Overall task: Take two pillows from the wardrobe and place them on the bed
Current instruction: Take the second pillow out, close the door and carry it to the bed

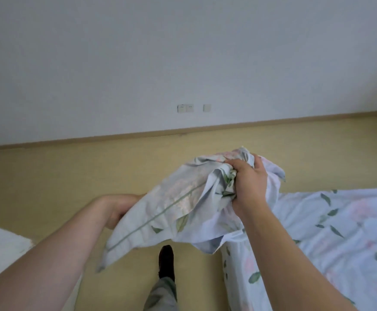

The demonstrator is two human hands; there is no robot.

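Note:
A pale blue pillow point(171, 205) with pink flowers, green leaves and a green stripe hangs in front of me, crumpled and tilted. My right hand point(248, 182) is clenched on bunched fabric at its upper right end. My left hand point(118, 209) holds its lower left side from underneath, the fingers partly hidden by the cloth. The bed point(331, 239), covered with a matching floral sheet, lies at the lower right; the pillow's right end hangs just above the bed's near corner. No wardrobe and no second pillow are in view.
Wooden floor point(70, 176) runs to a white wall point(183, 52) with wall sockets point(185, 108). A white soft thing point(1, 241) sits at the lower left edge. My foot in a dark shoe point(166, 261) stands beside the bed's edge.

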